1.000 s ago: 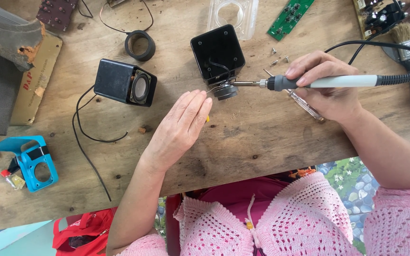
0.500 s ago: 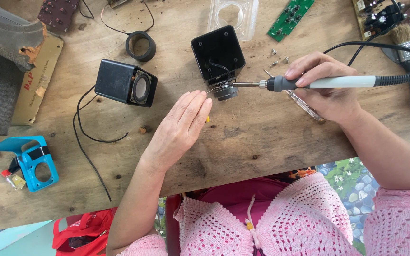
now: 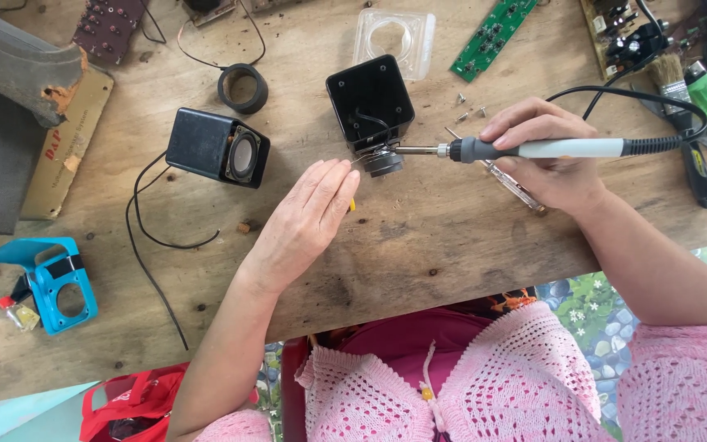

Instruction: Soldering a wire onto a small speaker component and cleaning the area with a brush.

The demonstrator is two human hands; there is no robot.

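Nearest on the worn wooden table (image 3: pixel 452 245), the left hand (image 3: pixel 304 225) lies palm down with fingers straight and close together, its fingertips just beside a small round speaker driver (image 3: pixel 385 162); whether it grips anything I cannot tell. To the right, the right hand (image 3: pixel 546 155) is closed around a grey-handled soldering iron (image 3: pixel 533 149), whose metal tip reaches left to the driver. Just beyond stands an open black plastic speaker box (image 3: pixel 370 98), and farther left a second black cube speaker (image 3: pixel 216 147) lies on its side.
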